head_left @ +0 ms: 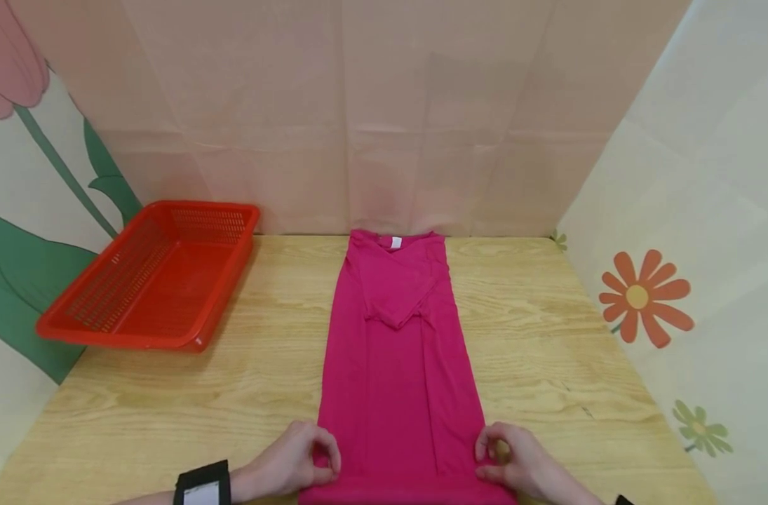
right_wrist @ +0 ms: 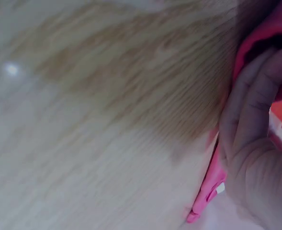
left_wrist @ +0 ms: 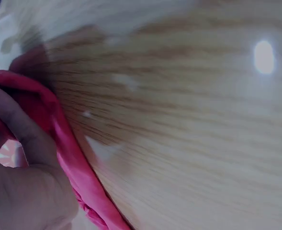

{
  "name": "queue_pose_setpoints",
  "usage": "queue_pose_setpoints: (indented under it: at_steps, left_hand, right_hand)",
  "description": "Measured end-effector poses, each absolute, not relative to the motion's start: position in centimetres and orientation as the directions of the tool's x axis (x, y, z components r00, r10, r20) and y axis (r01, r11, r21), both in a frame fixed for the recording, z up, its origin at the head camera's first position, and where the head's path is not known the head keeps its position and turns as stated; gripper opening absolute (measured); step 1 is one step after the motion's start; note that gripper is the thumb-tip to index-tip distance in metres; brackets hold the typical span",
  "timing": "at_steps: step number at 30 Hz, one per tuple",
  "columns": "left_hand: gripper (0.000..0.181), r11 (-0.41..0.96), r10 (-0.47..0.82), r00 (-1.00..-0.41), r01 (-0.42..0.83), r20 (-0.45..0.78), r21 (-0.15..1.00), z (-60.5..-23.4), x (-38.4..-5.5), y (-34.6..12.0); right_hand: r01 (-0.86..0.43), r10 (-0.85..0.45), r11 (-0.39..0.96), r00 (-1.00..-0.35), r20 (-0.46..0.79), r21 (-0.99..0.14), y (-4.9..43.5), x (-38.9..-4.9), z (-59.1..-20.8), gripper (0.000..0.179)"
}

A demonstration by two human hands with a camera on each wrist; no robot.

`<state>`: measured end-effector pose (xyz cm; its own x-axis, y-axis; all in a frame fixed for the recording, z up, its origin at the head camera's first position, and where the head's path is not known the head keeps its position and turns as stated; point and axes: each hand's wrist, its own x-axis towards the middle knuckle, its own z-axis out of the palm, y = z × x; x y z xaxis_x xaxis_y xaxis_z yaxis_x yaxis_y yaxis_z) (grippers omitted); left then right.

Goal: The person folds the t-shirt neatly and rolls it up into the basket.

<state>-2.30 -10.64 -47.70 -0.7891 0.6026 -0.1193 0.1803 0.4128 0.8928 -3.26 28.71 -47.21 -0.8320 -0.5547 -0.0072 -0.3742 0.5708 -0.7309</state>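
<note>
A long magenta garment (head_left: pixel 396 393) lies face up on the table, its sides folded inward, with its neckline and a white label at the far end. Whether it is a top or a dress I cannot tell. Two folded parts cross into a V below the neckline. My left hand (head_left: pixel 298 456) pinches its left edge near the front, the fingers tucked under a layer of cloth (left_wrist: pixel 66 139) in the left wrist view. On the opposite edge my right hand (head_left: pixel 516 459) pinches the fabric (right_wrist: pixel 248 52) likewise, fingertips partly inside a fold. The garment's near end runs out of the head view.
A red plastic basket (head_left: pixel 200 319) with slotted walls stands at the back left of the wooden table (head_left: pixel 529 337). A pinkish sheet (head_left: pixel 384 119) hangs along the back edge, and flower-printed sheets (head_left: pixel 712 231) flank the table.
</note>
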Motion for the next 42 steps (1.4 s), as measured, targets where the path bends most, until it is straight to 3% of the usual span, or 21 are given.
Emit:
queue_pose_setpoints:
  at_steps: [4,10,15,20,23,25,31,35,38,42]
  left_hand:
    - [0.009,0.403,0.667,-0.736,0.226,-0.116,0.887,-48.0,-2.3,-11.0]
    - [0.005,0.391,0.779,-0.625,0.545,0.049,0.742,-48.4,-2.2,-11.4]
    - [0.007,0.362,0.841,-0.533,0.679,0.089,0.639,-48.2,-2.3,-11.5]
    - [0.011,0.237,0.921,-0.344,0.867,0.183,0.439,-48.2,-2.3,-11.3]
    - [0.015,0.152,0.950,-0.227,0.936,0.214,0.317,-48.2,-2.2,-11.0]
    - [0.017,0.126,0.962,-0.185,0.954,0.203,0.274,-48.1,-2.0,-10.9]
    - [0.025,0.166,0.970,-0.184,0.978,0.160,0.123,-47.9,-1.4,-10.6]
    - [0.029,0.212,0.967,-0.223,0.973,0.124,0.094,-47.8,-1.1,-10.4]
    - [0.031,0.233,0.964,-0.240,0.970,0.115,0.071,-47.8,-0.9,-10.5]
    - [0.031,0.253,0.959,-0.257,0.966,0.118,0.048,-47.9,-0.7,-10.4]
  right_hand:
    - [-0.390,-0.634,0.544,-0.771,-0.059,-0.742,28.8,-3.3,-46.9,0.018]
    - [-0.636,-0.754,0.448,-0.646,0.117,-0.628,28.6,-3.2,-47.1,0.022]
    - [-0.735,-0.805,0.425,-0.574,0.151,-0.528,28.4,-3.2,-47.2,0.024]
    - [-0.900,-0.878,0.337,-0.406,0.251,-0.277,27.9,-3.2,-47.3,0.026]
    - [-0.927,-0.906,0.271,-0.337,0.255,-0.260,27.6,-3.1,-47.3,0.029]
    - [-0.935,-0.916,0.223,-0.297,0.268,-0.274,27.6,-3.1,-47.8,0.023]
    - [-0.957,-0.922,0.145,-0.222,0.317,-0.250,27.3,-2.8,-48.5,0.008]
    - [-0.951,-0.940,0.197,-0.252,0.228,-0.239,27.1,-2.7,-47.9,0.011]
    - [-0.922,-0.946,0.283,-0.314,0.082,-0.266,26.7,-2.5,-46.4,0.020]
    - [-0.917,-0.932,0.347,-0.361,0.041,-0.196,26.3,-2.2,-45.6,0.017]
